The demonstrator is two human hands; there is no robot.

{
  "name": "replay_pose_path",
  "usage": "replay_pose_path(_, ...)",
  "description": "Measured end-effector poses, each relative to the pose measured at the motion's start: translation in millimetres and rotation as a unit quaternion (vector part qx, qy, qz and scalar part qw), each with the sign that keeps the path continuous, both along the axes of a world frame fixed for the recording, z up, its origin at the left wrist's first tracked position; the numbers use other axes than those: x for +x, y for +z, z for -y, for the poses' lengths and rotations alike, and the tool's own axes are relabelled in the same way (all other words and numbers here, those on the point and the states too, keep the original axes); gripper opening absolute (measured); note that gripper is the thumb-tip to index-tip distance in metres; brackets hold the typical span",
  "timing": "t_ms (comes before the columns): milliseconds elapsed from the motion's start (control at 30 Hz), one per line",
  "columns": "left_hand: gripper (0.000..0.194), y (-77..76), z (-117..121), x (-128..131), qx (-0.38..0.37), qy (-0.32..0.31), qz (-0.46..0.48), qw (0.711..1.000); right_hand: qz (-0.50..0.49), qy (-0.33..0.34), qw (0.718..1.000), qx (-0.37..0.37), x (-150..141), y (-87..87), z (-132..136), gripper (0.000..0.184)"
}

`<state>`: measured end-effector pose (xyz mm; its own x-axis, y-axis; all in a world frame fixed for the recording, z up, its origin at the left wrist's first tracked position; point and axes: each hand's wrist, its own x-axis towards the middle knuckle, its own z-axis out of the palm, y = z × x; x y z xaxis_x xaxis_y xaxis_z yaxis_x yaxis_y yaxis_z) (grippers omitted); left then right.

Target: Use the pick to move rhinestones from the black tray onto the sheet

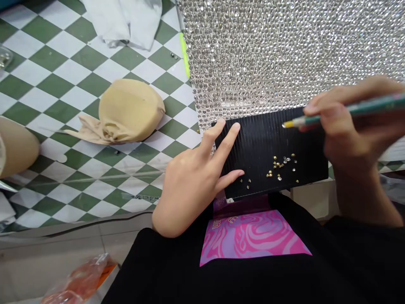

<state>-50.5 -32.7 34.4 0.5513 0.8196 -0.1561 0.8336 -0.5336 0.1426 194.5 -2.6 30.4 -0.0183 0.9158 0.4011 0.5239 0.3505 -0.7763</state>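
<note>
My left hand rests with its fingers spread on the left end of a ridged black board. Loose rhinestones, gold-backed and clear, are scattered on the lower right part of that board. Between the fingers of my right hand is a green pencil, its yellow tip pointing left just above the board. A tiny pale bit seems to be at the tip, too small to make out. Beyond the board's far edge lies a sheet covered in rows of silver rhinestones.
A beige cloth-wrapped pad with a knotted end lies left on the green-and-white checked tablecloth. White cloth is at the back, and a beige rounded object is at the far left. A plastic bag sits below the table.
</note>
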Motion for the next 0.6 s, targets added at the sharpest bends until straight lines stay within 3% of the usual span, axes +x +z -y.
replay_pose_path(67,0.067,-0.3,0,0,0.001,0.003,0.0,1.0,0.021,0.067,0.997,0.03,-16,2.6,-26,0.014)
replay_pose_path(233,0.068,-0.8,0,0,0.004,0.003,-0.008,1.0,0.055,0.209,0.976,-0.037,-54,-2.4,-73,0.015)
replay_pose_path(333,0.067,-0.7,0,0,0.01,-0.001,-0.009,1.0,0.088,0.218,0.97,-0.066,-64,-5.7,-80,0.016)
replay_pose_path(600,0.067,-3.6,1,0,0.013,0.003,-0.008,1.0,0.127,0.215,0.967,-0.059,-63,-7.8,-76,0.021)
